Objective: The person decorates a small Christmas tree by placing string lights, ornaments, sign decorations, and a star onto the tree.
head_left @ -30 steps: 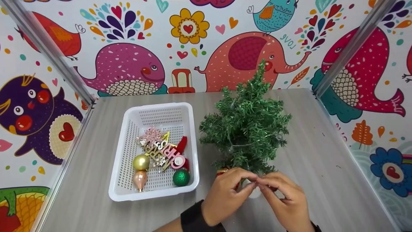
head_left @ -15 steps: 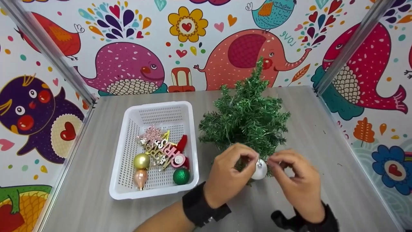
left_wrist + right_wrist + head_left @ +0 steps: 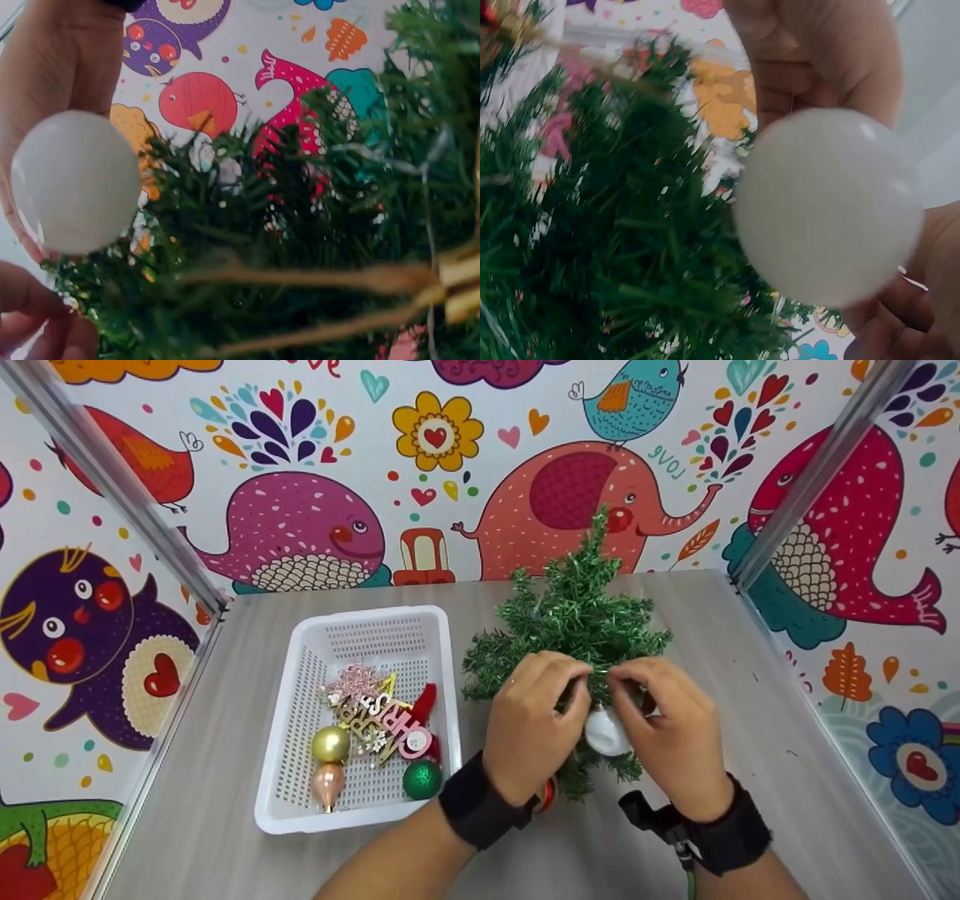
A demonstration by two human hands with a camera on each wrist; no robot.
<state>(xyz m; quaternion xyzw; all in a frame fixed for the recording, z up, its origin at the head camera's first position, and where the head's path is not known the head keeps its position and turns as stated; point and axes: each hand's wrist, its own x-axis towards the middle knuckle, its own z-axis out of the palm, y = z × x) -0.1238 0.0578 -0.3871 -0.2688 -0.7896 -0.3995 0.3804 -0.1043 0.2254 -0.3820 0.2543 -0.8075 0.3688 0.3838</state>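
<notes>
In the head view my left hand (image 3: 536, 720) and right hand (image 3: 671, 727) meet in front of a small green Christmas tree (image 3: 577, 615). The fingertips of both pinch a thin string, a short stretch of which shows between them. Just below hangs a white Christmas ball (image 3: 606, 733), close against the branches. Both wrist views show the ball large: the left one has the white ball (image 3: 75, 184) beside the fingers, the right one has the white ball (image 3: 829, 206) in front of them. My hands hide part of the tree's middle.
Left of the tree stands a white plastic basket (image 3: 274, 780). Inside lie a gold ball (image 3: 331, 745), a green ball (image 3: 422, 778), a pink drop ornament (image 3: 328, 786) and lettered decorations. A red and gold ornament (image 3: 547, 795) shows low on the tree. Printed panels surround the table.
Both hands have risen from the tree's base to its middle, carrying the white ball. Half a second ago they were slightly farther apart; now their fingertips are closer, and the ball hangs below them.
</notes>
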